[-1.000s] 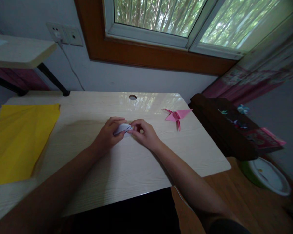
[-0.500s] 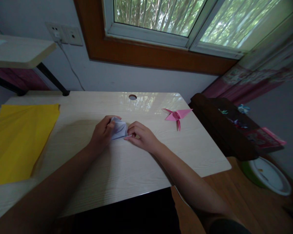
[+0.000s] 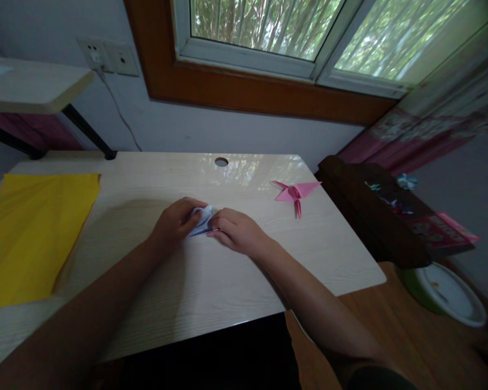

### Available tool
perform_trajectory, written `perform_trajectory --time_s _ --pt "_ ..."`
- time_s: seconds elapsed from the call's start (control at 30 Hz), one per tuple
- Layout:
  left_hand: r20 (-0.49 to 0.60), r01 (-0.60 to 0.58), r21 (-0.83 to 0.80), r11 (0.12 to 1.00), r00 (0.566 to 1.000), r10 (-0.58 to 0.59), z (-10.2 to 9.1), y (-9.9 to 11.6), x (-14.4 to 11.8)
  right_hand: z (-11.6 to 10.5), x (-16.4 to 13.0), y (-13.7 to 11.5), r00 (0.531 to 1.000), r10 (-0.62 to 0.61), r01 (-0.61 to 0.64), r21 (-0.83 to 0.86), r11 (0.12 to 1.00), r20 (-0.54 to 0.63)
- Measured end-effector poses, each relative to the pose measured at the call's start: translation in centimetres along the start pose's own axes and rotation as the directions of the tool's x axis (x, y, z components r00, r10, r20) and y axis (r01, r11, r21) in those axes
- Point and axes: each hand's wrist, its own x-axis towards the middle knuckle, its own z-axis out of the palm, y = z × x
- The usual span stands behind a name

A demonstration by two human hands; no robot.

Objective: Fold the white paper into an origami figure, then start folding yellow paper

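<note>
Between my two hands is a small piece of folded white paper (image 3: 202, 221), bluish in the shade, close over the pale desk (image 3: 228, 287). My left hand (image 3: 178, 219) is closed on its left side, thumb lying across the front. On the opposite side, my right hand (image 3: 236, 228) pinches the right edge between thumb and curled fingers. Much of the paper is hidden by the fingers, so its exact folded shape cannot be made out. Farther right on the desk lies a pink origami figure (image 3: 295, 193) with pointed ends, touched by neither hand.
Yellow paper (image 3: 36, 233) covers the desk's left side. A raised shelf (image 3: 36, 89) on black legs stands at the back left. There is a round cable hole (image 3: 221, 162) near the rear edge. Beyond the right edge are a dark wooden cabinet (image 3: 374, 216) and a white-topped round bin (image 3: 451, 295).
Both hands have shifted slightly toward me, and the fingers cover more of the folded paper. It now shows smaller and flatter. The pink figure has stayed put.
</note>
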Motion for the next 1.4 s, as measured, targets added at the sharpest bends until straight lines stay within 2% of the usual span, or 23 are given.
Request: perform_trajectory --time_s 0.1,0.23,0.4,0.57,0.77,1.03,1.23,1.4 --pt "-0.053 0.14 0.011 0.99 0.989 -0.139 -0.1 0.1 0.0 0.0 0.0 -0.1 1.0 -0.006 0.006 -0.007 1.0 0.016" --pt "-0.155 0.289 -0.026 0.957 0.945 -0.29 -0.5 -0.1 0.3 -0.1 -0.1 -0.2 1.0 -0.018 0.018 0.004 1.0 0.022" --pt "-0.196 0.347 -0.131 0.929 0.909 -0.367 -0.6 -1.1 0.5 -0.2 -0.2 -0.2 1.0 -0.02 0.019 0.022 1.0 0.023" --pt "-0.206 0.321 -0.111 0.94 0.918 -0.338 -0.8 -1.8 0.6 -0.4 -0.6 0.1 1.0 0.019 -0.019 0.002 1.0 0.024" --pt "-0.222 0.129 0.046 0.991 0.968 -0.116 -1.0 -2.0 0.6 -0.5 -0.9 0.8 0.996 0.084 -0.084 -0.017 0.996 -0.012" --pt "-0.006 0.071 0.17 0.983 0.997 -0.071 -0.7 -3.4 0.3 -1.3 -1.4 1.6 0.988 0.151 -0.15 0.024 0.988 -0.021" --pt "0.06 0.003 0.266 0.964 0.998 -0.019 -0.8 -3.7 0.3 -1.3 -1.6 2.2 0.982 0.185 -0.182 0.069 0.981 -0.039" --pt "0.09 0.003 0.293 0.956 0.995 -0.031 -0.7 -3.2 0.4 -1.0 -1.4 2.1 0.977 0.203 -0.203 0.017 0.979 -0.07"
